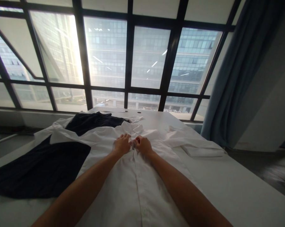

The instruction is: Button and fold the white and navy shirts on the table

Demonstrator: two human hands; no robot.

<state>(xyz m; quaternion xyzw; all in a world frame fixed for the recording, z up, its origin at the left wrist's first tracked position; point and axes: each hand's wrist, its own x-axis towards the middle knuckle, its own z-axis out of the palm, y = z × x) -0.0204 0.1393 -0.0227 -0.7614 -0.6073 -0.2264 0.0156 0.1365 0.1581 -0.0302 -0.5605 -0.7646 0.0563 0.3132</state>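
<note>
A white button-up shirt [133, 186] lies flat, front up, on a white table [239, 189], its collar pointing away from me. My left hand [122, 144] and my right hand [143, 145] meet at the shirt's front placket just below the collar, fingers pinched on the fabric edges there. One sleeve [199, 148] stretches out to the right with its cuff folded back. Whether a button sits between my fingers is too small to tell.
A dark navy garment [43, 170] is spread under and beside the shirt on the left, reaching back to the far edge. Tall black-framed windows [129, 63] stand behind the table. A grey-blue curtain [237, 78] hangs at the right, with floor beyond the table's right edge.
</note>
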